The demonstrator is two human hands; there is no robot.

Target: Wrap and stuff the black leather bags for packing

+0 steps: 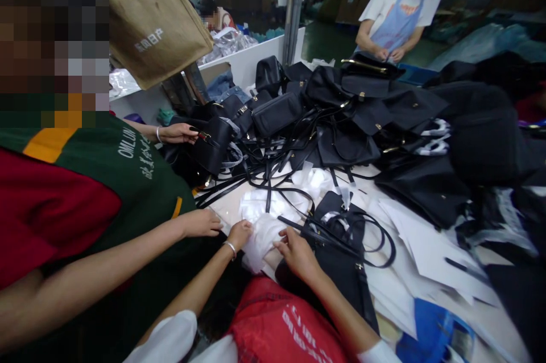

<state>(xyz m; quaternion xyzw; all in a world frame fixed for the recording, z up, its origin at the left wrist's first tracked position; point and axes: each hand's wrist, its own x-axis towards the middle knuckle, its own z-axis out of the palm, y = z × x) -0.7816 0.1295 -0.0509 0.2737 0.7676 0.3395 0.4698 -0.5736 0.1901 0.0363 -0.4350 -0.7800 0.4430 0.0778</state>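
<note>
The left hand [239, 236] pinches a soft, crumpled, thin white sheet [261, 240] above the table's near edge. The right hand [301, 255] has bent fingers close together at the sheet's other side; I cannot tell if they grip. A flat black bag with long thin straps [341, 272] lies just beside the right hand.

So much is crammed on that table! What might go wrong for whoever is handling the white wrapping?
The crumpled white wrapping between the left hand and right hand might tear if pulled. A black strap lies beside the right hand and could snag. The co-worker's hand is close to the left hand, so they may bump.
</note>
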